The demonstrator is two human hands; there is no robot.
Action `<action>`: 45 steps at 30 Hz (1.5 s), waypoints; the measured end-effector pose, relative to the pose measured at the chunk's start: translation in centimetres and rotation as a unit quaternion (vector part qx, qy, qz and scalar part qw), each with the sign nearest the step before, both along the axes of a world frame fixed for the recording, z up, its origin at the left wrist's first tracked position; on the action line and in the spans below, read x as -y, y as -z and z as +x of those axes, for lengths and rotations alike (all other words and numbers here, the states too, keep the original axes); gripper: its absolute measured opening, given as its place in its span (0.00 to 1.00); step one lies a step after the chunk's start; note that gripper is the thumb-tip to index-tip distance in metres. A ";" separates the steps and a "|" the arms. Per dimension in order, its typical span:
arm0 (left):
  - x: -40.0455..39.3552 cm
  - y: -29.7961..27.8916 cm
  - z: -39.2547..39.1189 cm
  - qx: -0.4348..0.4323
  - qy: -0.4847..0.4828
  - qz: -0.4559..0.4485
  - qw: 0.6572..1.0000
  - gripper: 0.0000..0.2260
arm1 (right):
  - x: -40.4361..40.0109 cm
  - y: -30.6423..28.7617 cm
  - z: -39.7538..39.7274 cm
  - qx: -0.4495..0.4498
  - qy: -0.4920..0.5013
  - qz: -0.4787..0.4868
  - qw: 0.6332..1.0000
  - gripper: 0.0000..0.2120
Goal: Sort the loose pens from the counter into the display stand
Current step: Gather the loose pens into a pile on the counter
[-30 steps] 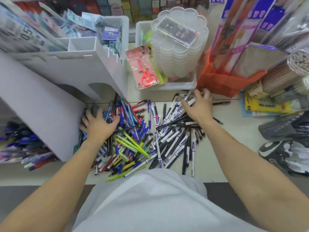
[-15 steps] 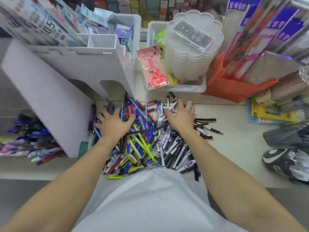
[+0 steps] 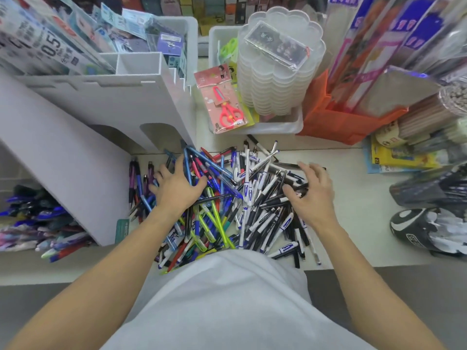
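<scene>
**Both hands laid on a heap of pens at a shop counter**

A large heap of loose pens [image 3: 227,205] is seen spread across the pale counter [image 3: 353,198], directly in front of a person in a white shirt [image 3: 227,299]. The left hand [image 3: 177,190] is laid palm down on the coloured pens at the left of the heap, its fingers spread and pointing away from the body. The right hand [image 3: 313,193] is set on the black-and-white pens at the right side, its fingers bent down into them; whether any pen is actually pinched cannot be told, since the fingertips are buried among the barrels.

The white display stand [image 3: 75,152] is placed just left of the heap, its slanted side panel nearly touching the outermost pens. More pens can be made out in its lower tier, at the far left, though these are blurred and cut off by the frame edge. Behind the heap, a packet of red scissors [image 3: 225,102] is leaned against a white tray [image 3: 278,127] holding stacked clear plastic boxes [image 3: 275,82]. Goods at the right edge are too smeared to be identified.
</scene>
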State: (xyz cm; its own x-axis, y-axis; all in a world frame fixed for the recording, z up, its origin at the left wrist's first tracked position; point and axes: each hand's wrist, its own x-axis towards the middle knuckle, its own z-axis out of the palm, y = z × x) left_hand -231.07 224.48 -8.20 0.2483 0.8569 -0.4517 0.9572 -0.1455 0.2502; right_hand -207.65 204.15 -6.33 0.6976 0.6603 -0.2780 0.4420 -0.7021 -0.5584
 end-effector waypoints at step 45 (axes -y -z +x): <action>-1.5 0.1 -4.8 0.059 -0.200 0.029 0.978 0.49 | -9.7 3.6 4.0 0.095 -0.091 -0.170 0.977 0.32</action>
